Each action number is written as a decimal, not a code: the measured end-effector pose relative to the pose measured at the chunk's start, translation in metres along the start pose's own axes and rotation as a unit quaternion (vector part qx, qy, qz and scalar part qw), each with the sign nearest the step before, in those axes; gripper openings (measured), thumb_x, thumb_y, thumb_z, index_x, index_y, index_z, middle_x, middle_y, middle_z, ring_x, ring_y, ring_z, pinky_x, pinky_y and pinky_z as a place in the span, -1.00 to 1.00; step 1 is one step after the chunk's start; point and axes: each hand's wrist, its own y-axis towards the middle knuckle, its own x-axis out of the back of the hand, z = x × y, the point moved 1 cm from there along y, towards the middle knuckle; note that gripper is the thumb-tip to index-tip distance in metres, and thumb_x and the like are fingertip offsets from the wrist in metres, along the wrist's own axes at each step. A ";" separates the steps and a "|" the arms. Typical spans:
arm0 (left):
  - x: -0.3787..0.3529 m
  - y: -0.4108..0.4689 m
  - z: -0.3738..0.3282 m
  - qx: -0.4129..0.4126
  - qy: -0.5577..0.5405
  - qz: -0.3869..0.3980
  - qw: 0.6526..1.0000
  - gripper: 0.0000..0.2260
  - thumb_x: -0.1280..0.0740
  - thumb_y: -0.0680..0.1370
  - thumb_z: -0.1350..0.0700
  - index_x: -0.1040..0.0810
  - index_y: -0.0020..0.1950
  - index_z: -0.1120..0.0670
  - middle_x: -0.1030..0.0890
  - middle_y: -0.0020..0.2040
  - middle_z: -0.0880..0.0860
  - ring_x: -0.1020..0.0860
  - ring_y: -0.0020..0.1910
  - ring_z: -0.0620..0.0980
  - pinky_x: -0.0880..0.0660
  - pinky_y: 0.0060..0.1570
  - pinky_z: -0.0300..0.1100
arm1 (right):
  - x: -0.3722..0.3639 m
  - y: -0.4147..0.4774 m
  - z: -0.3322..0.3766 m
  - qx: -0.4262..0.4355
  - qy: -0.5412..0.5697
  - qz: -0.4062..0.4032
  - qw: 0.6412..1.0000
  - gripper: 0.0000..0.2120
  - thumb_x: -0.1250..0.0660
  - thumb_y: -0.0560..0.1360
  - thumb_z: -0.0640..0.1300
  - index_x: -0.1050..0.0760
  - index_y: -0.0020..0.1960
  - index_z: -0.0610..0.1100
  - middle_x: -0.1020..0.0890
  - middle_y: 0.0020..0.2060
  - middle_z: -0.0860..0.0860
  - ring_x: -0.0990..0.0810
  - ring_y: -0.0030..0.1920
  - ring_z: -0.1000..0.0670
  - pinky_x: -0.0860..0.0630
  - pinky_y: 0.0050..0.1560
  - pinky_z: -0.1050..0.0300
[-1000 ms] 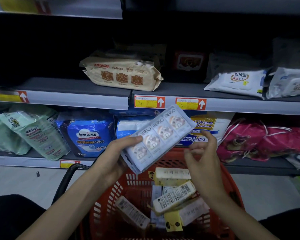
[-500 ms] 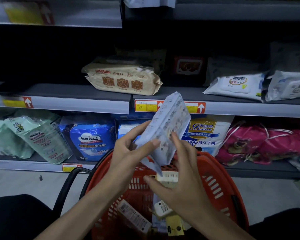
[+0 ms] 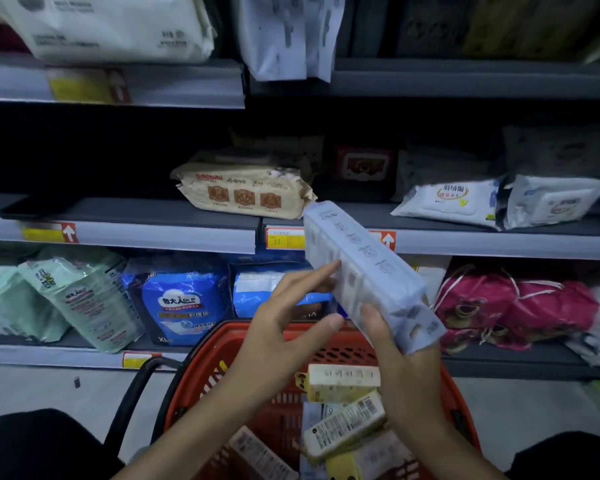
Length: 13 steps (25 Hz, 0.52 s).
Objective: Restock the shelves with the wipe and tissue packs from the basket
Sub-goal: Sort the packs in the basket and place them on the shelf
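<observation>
Both forearms are bare and enter from the bottom edge of the frame, rising toward the centre. The left hand is in the middle of the frame, the palm turned to the right, the fingers stretched out and a little spread, the thumb pointing right. The right hand is right of centre, back toward the camera, its thumb up and its fingers curled around the tissue pack.
</observation>
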 end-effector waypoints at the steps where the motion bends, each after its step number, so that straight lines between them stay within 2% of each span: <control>1: -0.002 0.004 -0.008 -0.014 0.018 0.001 1.000 -0.51 -0.41 0.62 0.18 -0.47 0.53 -0.11 -0.53 0.36 -0.03 -0.48 0.44 0.09 -0.49 0.39 0.03 | 0.002 0.001 0.007 0.004 0.009 -0.024 1.000 -0.67 -0.50 0.51 -0.09 -0.55 0.23 0.14 -0.71 0.07 0.32 -0.67 0.14 0.28 -0.58 0.06 0.38; 3: -0.008 0.015 -0.027 -0.047 0.043 0.010 0.998 -0.52 -0.40 0.64 0.16 -0.46 0.52 -0.16 -0.51 0.37 -0.07 -0.46 0.46 0.04 -0.46 0.41 -0.04 | 0.006 0.007 0.023 0.026 0.024 -0.058 0.998 -0.61 -0.54 0.46 -0.20 -0.53 0.14 0.18 -0.68 -0.05 0.46 -0.64 0.03 0.41 -0.52 -0.05 0.51; 6: -0.016 0.034 -0.062 -0.095 0.078 0.023 0.992 -0.52 -0.40 0.64 0.12 -0.44 0.53 -0.18 -0.48 0.38 -0.14 -0.42 0.47 -0.09 -0.38 0.42 -0.24 | 0.011 0.023 0.052 0.076 0.035 -0.085 0.993 -0.63 -0.42 0.46 -0.23 -0.62 0.08 0.23 -0.66 -0.12 0.51 -0.62 -0.03 0.46 -0.49 -0.08 0.56; 9: -0.019 0.056 -0.094 -0.145 0.090 0.017 0.985 -0.51 -0.40 0.63 0.14 -0.43 0.55 -0.12 -0.47 0.37 -0.18 -0.43 0.46 -0.13 -0.35 0.38 -0.35 | 0.012 0.045 0.077 0.122 0.046 -0.085 0.988 -0.56 -0.48 0.47 -0.09 -0.52 0.34 0.01 -0.69 0.05 0.40 -0.65 0.10 0.35 -0.52 -0.02 0.50; 11: -0.020 0.070 -0.111 -0.167 0.100 0.005 0.981 -0.48 -0.42 0.63 0.13 -0.40 0.56 -0.13 -0.45 0.38 -0.19 -0.41 0.47 -0.15 -0.34 0.40 -0.35 | 0.008 0.060 0.096 0.141 0.057 -0.081 0.985 -0.52 -0.49 0.47 0.02 -0.51 0.36 -0.01 -0.70 0.12 0.30 -0.66 0.15 0.25 -0.55 0.00 0.44; 13: -0.020 0.085 -0.127 -0.184 0.108 -0.013 0.977 -0.43 -0.43 0.62 0.10 -0.35 0.59 -0.17 -0.42 0.42 -0.21 -0.38 0.48 -0.19 -0.35 0.42 -0.31 | -0.001 0.078 0.116 0.160 0.061 -0.058 0.984 -0.57 -0.46 0.52 0.14 -0.51 0.32 0.01 -0.71 0.11 0.28 -0.67 0.14 0.25 -0.55 0.00 0.43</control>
